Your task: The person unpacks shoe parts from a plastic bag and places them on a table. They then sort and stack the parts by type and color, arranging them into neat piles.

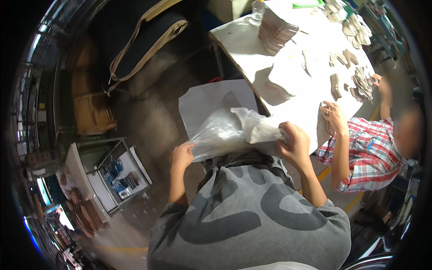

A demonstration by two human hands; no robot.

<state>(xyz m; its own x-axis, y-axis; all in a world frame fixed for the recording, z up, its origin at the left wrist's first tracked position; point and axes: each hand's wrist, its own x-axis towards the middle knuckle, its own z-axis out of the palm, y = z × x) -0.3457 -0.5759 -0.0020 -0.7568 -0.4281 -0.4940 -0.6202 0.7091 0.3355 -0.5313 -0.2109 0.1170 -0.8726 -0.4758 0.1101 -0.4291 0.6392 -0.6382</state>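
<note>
So the bench [236, 38] was a big white-topped thing running off to the upper right, lit so hard that parts of it were just blown out. A tall fanned stack [276, 33] of brownish-grey pieces stood near its far left corner, right by a clear bottle [257, 12], with something green [308, 4] at the far edge. Smaller curvy pieces [335, 86] lay in loose groups toward the right side, and pale bundles [356, 31] were heaped past those.

The clear bag [216, 135] was off the bench's near left edge, held up in front of the grey shirt [252, 198], with a white sheet [195, 105] behind it. Left hand [182, 156] had its fingers pinched on the bag's left edge; right hand [294, 141] had its fingers closed round the whitish bunched end. Couldn't tell whether that bunch was all plastic.

A co-worker in a plaid shirt [369, 153] sat in along the right side, one hand [335, 117] at the bench edge.

Rest of the room: dim, scuffed floor [112, 231] with yellow lines, a cardboard box [92, 112] on the left, and below it an open-fronted cabinet [105, 200] with blue stuff [118, 176] inside.
</note>
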